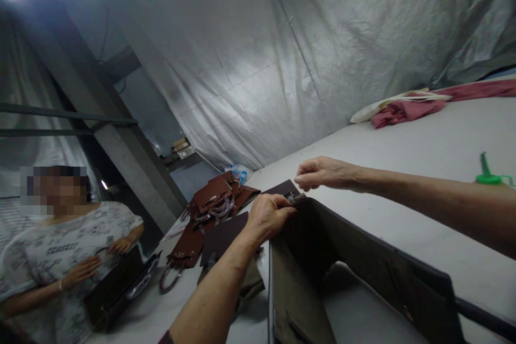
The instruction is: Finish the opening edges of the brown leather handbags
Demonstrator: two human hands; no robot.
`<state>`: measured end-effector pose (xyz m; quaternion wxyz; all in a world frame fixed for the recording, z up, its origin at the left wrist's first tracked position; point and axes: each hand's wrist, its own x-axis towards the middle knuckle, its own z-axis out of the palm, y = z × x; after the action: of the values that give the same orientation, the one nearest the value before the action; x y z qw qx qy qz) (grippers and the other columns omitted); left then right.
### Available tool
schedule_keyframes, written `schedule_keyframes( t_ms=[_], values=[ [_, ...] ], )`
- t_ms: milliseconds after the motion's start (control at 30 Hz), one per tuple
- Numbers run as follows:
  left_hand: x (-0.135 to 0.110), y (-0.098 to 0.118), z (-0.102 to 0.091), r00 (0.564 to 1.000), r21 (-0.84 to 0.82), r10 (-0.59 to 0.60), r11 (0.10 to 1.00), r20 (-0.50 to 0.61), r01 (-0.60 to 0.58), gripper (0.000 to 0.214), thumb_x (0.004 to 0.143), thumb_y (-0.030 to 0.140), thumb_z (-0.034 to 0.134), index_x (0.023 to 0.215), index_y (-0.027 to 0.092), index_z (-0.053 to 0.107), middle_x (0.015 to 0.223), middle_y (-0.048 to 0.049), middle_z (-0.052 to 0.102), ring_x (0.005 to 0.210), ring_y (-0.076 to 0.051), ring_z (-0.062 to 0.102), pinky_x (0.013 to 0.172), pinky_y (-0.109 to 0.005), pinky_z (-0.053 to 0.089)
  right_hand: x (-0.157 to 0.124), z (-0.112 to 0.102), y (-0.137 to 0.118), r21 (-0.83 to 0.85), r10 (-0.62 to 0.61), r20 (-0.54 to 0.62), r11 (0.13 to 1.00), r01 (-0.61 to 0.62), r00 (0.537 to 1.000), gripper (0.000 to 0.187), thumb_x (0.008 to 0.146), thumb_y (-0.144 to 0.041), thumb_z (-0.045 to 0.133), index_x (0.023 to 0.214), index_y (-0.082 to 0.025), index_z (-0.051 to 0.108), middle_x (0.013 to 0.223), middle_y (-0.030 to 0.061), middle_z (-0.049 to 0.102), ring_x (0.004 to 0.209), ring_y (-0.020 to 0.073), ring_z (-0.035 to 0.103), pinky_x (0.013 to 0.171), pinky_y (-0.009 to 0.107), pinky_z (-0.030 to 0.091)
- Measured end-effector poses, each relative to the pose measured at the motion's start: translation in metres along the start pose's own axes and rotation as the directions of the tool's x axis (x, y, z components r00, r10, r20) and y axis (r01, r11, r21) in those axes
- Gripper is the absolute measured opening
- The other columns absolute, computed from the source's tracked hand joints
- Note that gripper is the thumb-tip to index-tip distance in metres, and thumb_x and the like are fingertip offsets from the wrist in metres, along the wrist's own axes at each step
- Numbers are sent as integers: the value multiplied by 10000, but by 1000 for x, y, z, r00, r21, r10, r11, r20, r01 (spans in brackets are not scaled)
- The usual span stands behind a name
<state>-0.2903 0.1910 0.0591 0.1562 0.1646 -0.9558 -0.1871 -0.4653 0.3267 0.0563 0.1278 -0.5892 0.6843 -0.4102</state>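
In front of me stands a dark handbag body (374, 242), its walls spread apart and the white table showing between them. My left hand (268, 215) is closed over its far top edge, thumb and fingers pinching the material. Just above and to the right of that corner, my right hand (316, 173) is raised off the bag. Its fingers are curled together, and whatever may be in them is hidden. Beside my left forearm lie a dark flat panel (223, 239) and a dark bag piece (252, 282).
Reddish-brown handbags (212, 196) are heaped on the white table (338, 145) to the left. Across from them a co-worker (72, 258) handles another dark bag (113, 290). A green-capped bottle (487, 174) stands right; pink cloth (407, 110) lies at the back by silver sheeting (258, 64).
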Motion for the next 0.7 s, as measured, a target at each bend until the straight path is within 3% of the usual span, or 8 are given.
schedule_keyframes(
  t_ms=[133,300,467,533,633,700],
  values=[
    [0,3,2,1000,14,-20,1000,-19,21,108,834,266,758,832,203,846,721,9,730,756,-179,641,703,-280,403,0,4,-8,-182,9,138,983,16,990,299,777,-398,676,925,-173,806,766,43,718,713,195,617,632,283,405],
    [1,3,4,1000,40,10,999,-29,-9,98,823,266,754,810,202,827,727,13,722,752,-173,637,698,-280,388,4,17,-12,-382,27,114,924,19,993,260,717,-213,672,907,-204,850,721,35,710,698,199,605,625,293,354],
    [6,0,3,999,18,38,999,19,-38,166,816,335,772,749,185,794,669,19,669,693,-157,589,648,-271,359,4,14,-11,-419,43,133,908,16,990,246,765,-250,689,949,-195,843,727,23,701,698,181,604,610,272,356],
    [6,1,2,999,39,37,999,2,-37,185,825,340,770,734,180,788,663,17,660,690,-156,584,655,-273,357,2,11,-12,-420,42,175,907,36,984,211,832,-300,665,898,-177,823,679,12,657,644,158,555,598,271,343],
    [4,6,2,999,99,32,995,-35,-29,171,838,308,760,727,180,786,637,18,643,677,-157,577,660,-279,352,-1,8,-12,-412,16,222,908,79,975,304,938,-319,556,779,-164,764,620,3,592,577,134,466,595,279,322],
    [3,8,3,998,124,40,992,-38,-35,179,850,305,749,723,183,782,629,17,639,668,-160,578,656,-281,351,-2,8,-11,-415,-10,202,905,95,979,281,917,-262,554,707,-169,716,611,11,585,576,138,452,615,295,313]
  ],
)
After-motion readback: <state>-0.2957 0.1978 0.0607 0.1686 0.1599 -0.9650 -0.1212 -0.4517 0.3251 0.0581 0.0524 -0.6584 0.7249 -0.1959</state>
